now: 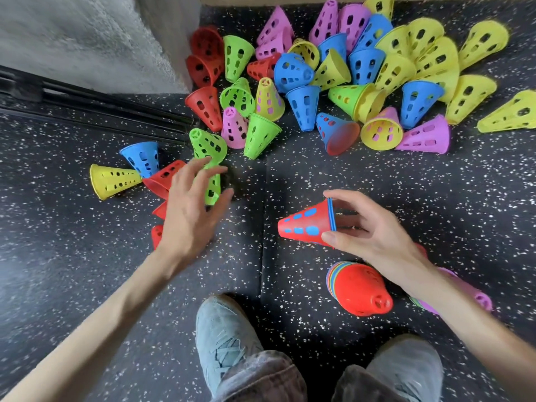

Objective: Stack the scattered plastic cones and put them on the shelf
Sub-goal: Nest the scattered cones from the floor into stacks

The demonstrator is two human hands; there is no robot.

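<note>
- The right hand [368,227] grips a short nest [307,226] by its wide rim: a red cone with a blue one inside, the blue showing through the holes and as a thin ring at the rim. It is held on its side, tip pointing left, above the floor [290,175].
- The left hand [191,204] is open, fingers spread, and holds nothing. It hovers over a green cone [213,185] lying among a few red ones. Whether the fingertips touch it I cannot tell.
- To do this well, I'd say pinch the green cone near its rim and slip it tip-first into the open mouth of the held nest, or cap it over the tip, keeping both axes in line so the walls don't jam.
- Taking the near strays first makes sense; the big heap [333,82] at the far wall can wait.
- Finished stacks lie by the person's feet: one red-topped stack [359,288] with many coloured rims, and a second with a purple tip [481,298], mostly hidden behind the right forearm.
- Count, roughly, of loose cones: about twelve yellow, seven or eight blue, seven green, six or seven red, six purple. Several overlap, so these are estimates.
- No shelf is visible; the task looks well under halfway.
</note>
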